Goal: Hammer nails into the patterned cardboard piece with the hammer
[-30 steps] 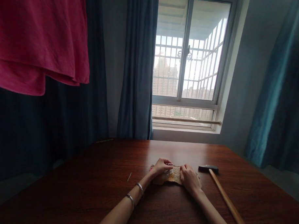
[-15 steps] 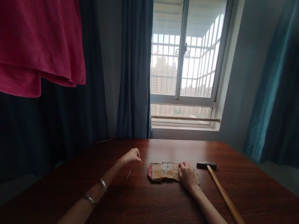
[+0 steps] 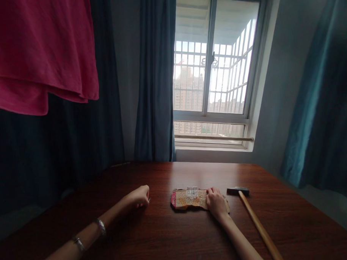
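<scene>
1. Nails (image 3: 192, 190), or thin pins much like them, stand upright in a tight group on a speckled, ragged-edged board (image 3: 181, 199), which lies flat on the dark table (image 3: 166, 236) in front of the person.
2. Right hand (image 3: 216, 201) rests over the board's right-hand end, fingers bent on top; from where I stand I cannot tell whether they wrap the edge or merely press. Should that pressure slacken, I judge the board could skid, since the table looks smooth.
3. Left hand (image 3: 140, 195) sits apart from the board, over to the left, its fingers curled in low. A small bright sliver (image 3: 149, 199) shows at the fingertips; whether it is pinched or only touched, I cannot tell. Something that slim could slip free if the fingers meet badly, or prick if it is pointed.
4. The upright nails strike me as the likeliest trouble: a wrist or bracelet (image 3: 100, 227) swept low across them could tip one over or earn a scratch.
5. The hammer (image 3: 259, 225) lies just to the right of the right hand, its handle running toward the person. A careless elbow could catch that handle and swing the head into the board or fingers.
</scene>
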`<state>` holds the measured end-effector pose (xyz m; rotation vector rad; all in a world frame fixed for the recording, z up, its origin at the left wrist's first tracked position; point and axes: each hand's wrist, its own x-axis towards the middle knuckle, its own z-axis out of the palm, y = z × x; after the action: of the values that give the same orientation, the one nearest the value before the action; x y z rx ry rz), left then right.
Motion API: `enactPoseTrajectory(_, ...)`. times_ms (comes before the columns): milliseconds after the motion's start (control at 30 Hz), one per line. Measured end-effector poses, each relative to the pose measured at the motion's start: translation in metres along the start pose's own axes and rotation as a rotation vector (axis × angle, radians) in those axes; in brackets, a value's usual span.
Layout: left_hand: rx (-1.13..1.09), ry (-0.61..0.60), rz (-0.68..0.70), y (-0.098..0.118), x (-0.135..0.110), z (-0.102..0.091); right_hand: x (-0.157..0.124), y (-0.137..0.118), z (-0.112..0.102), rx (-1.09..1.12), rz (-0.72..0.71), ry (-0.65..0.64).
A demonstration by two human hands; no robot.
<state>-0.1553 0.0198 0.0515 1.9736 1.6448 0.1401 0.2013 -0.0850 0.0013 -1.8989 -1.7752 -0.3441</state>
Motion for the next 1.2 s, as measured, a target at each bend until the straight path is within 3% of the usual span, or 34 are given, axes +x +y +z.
enactPoseTrajectory(167, 0.031, -0.041, -0.004, 0.001, 0.002, 0.003, 0.0, 0.002, 0.002, 0.034, 0.01, 0.012)
enactPoseTrajectory(300, -0.158, -0.039, 0.118, 0.015, 0.006, 0.003, 0.002, 0.003, 0.001, 0.138, 0.054, 0.04)
enactPoseTrajectory(500, -0.498, 0.054, 0.457, 0.07, 0.006, 0.025, 0.005, -0.005, -0.009, 0.465, 0.043, 0.152)
enactPoseTrajectory(600, -0.545, 0.1, 0.561, 0.101, 0.0, 0.051, 0.005, -0.017, -0.01, 0.743, 0.046, 0.085)
enactPoseTrajectory(700, -0.546, 0.119, 0.605, 0.127, -0.007, 0.078, 0.005, -0.026, -0.01, 0.955, 0.066, -0.014)
enactPoseTrajectory(833, -0.511, 0.198, 0.649, 0.15, -0.01, 0.101, 0.006, -0.027, -0.011, 1.015, 0.079, -0.059)
enactPoseTrajectory(1200, -0.459, 0.215, 0.665, 0.166, -0.003, 0.109, 0.012, -0.016, -0.007, 1.036, 0.124, -0.044)
